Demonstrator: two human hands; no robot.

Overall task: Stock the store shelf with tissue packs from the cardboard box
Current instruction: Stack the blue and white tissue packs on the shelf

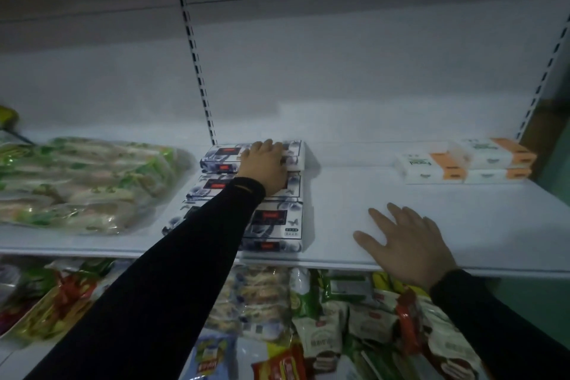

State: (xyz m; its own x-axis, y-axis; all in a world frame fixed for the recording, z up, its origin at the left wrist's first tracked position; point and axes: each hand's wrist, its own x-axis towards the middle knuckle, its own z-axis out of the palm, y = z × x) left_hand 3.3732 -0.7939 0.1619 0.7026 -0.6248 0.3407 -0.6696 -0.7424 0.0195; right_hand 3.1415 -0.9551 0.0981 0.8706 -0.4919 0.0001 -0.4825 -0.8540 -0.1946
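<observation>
Head view: left hand (pixel 265 168) far back on shelf (pixel 431 225), fingers (pixel 267 145) curled over rear tissue pack (pixel 256 156), apparently pressing it into place. Row of blue-patterned packs (pixel 271 222) runs front to back, stacked two high at least at front. Cardboard box not visible. Risks: pushing too hard shoves rear pack askew or tips the stack; sleeve (pixel 172 256) lying across front packs could drag them off the edge on withdrawal. Left arm fully extended, wrist bent down. Right hand (pixel 404 244) flat on bare shelf, fingers spread, holding nothing, likely bracing.
</observation>
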